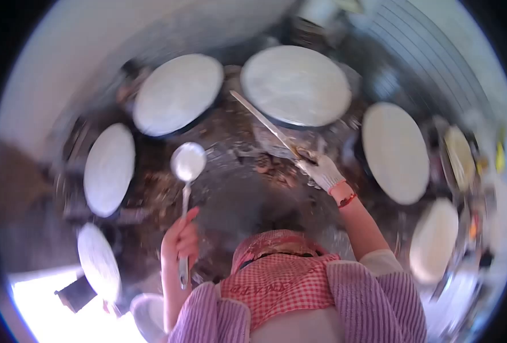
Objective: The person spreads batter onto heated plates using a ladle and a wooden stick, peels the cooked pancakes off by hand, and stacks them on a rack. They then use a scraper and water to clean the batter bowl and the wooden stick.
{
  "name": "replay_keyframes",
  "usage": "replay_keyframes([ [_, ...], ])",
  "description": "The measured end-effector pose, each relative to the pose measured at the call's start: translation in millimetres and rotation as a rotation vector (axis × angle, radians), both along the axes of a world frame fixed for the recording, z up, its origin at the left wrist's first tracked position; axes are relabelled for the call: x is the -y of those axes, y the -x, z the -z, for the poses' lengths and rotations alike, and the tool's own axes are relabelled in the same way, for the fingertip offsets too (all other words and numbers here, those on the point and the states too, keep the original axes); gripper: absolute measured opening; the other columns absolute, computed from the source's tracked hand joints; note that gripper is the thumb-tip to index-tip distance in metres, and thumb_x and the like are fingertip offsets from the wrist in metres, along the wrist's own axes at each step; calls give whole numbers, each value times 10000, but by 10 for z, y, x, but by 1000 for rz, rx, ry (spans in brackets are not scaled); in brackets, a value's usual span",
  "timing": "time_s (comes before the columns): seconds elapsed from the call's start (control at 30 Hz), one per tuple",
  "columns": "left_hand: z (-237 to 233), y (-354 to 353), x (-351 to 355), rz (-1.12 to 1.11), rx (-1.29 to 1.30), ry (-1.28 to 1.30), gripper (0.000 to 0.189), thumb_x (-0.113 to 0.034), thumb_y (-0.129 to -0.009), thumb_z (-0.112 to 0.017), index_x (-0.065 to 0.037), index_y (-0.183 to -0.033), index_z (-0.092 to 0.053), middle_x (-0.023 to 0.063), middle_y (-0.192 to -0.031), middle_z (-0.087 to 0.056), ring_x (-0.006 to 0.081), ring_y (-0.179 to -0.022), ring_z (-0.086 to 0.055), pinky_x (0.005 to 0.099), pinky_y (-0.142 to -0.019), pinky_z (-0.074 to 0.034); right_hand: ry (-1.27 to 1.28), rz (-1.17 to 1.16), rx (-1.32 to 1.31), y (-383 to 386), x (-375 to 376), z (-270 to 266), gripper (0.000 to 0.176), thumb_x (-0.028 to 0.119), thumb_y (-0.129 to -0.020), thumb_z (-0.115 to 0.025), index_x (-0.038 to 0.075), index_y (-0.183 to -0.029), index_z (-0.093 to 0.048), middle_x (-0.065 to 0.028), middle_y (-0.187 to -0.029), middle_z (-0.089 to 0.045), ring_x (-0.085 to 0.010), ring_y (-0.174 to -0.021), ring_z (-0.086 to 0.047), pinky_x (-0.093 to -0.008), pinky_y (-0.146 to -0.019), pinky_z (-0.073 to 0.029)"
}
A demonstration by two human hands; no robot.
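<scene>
Below, apron (276, 288) lettering blurs; left hand (180, 239) grips ladle (188, 162), right hand (322, 171) spatula (262, 120).

The silver metal ladle (187, 162) has a round, shallow bowl and a long, slim handle. My bare left hand (180, 237) grips it low on the handle, whose end pokes out below my fist. It stands nearly upright, bowl at the far end facing me. The long thin metal spatula (265, 123) is a flat, narrow blade with a yellowish grip. My gloved right hand (321, 170) clasps that grip, and the blade slants away from me to the left, raised.
</scene>
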State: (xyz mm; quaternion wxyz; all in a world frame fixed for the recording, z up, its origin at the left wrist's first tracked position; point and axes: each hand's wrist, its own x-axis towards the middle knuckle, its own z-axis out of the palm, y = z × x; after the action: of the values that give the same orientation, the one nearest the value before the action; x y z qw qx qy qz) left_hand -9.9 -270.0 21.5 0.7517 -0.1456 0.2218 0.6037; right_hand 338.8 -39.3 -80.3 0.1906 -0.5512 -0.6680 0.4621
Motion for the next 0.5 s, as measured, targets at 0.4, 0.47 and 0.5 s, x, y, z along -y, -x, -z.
replay_keyframes([
  [0.4,-118,-810,-144,497,-486,-214,440,-193,-1058,-294,42,-1429,-282,-18,-690,-332,45,-429,-286,207,-329,-287,31,1357,-572,-2370,2574,-303,413,175,-863,-697,54,-1242,-584,-4,-874,-650,-40,-593,-498,-203,-463,-390],
  [0.47,-481,-1296,-154,529,-621,-252,456,-222,-1062,-292,23,-1446,-266,-20,-698,-343,44,-407,-289,213,-311,-290,85,1426,-515,-2780,2818,-230,336,182,-836,-718,63,-1137,-627,12,-767,-629,-50,-500,-455,-219,-410,-354],
  [0.5,-580,-1495,-183,495,-521,-269,466,-231,-1064,-284,20,-1456,-250,-12,-704,-348,54,-410,-303,229,-314,-299,86,1457,-530,-2953,2959,-168,336,182,-836,-718,63,-1137,-627,12,-767,-629,-50,-500,-455,-219,-410,-354],
])
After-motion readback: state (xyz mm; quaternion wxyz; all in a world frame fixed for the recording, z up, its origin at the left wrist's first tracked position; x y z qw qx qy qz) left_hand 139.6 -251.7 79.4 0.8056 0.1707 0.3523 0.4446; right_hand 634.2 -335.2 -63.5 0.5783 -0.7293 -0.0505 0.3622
